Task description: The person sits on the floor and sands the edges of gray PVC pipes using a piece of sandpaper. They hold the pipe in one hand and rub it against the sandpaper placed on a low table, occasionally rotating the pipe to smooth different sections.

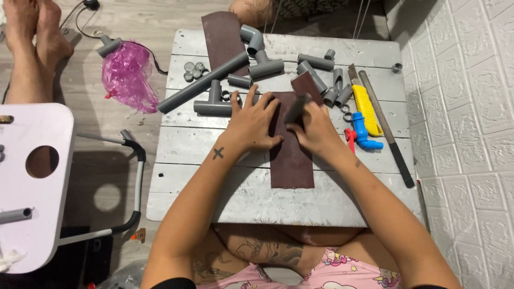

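A brown sheet of sandpaper (290, 160) lies flat on the white wooden table (187, 144). My left hand (251, 124) presses flat on its left edge with fingers spread. My right hand (315, 127) grips a short grey pipe piece (297, 107) and holds it against the sandpaper's upper part. Grey pipe fittings lie just beyond both hands: a tee fitting (214, 103), a long pipe (203, 83) and an elbow (252, 37).
Right of my right hand lie a yellow-handled cutter (367, 108), a blue tap (361, 132) and a long file (386, 127). Another sandpaper sheet (222, 35) sits at the table's back. A pink plastic bag (127, 75) lies on the floor, a white stool (35, 176) at left, another person's feet (32, 37).
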